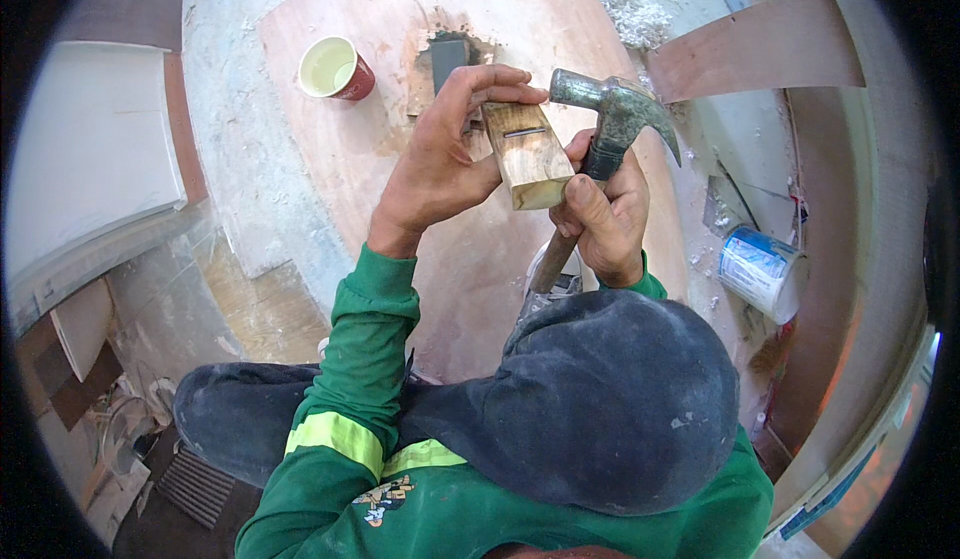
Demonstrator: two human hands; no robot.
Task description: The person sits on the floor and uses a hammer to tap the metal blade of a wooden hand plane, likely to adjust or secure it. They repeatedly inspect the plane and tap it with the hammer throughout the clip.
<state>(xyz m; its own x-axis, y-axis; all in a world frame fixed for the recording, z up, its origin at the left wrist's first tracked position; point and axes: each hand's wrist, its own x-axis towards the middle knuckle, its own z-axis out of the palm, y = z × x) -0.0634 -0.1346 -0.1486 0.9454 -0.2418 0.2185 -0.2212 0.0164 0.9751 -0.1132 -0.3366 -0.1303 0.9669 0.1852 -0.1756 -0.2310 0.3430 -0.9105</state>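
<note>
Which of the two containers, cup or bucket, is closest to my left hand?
The red-sided cup, up and to the left of your left hand. The blue-and-white bucket is farther off, on the right, past your right hand.

Left hand (440,159): raised before the body, fingers closely stacked, bent and directed rightward, the thumb set apart beneath them, the whole forming a firm pinch. Left wrist (396,235): bare, just beyond the green cuff (390,271). Left forearm (365,349): sleeved, angled forward from the bent elbow. Right hand (615,221): near the left, fingers curled in a grip, thumb pointing forward and toward the left hand. Right forearm: from where I stand, largely hidden behind the raised right knee (630,399). Left leg (240,414): folded outward, dark-trousered.
</note>
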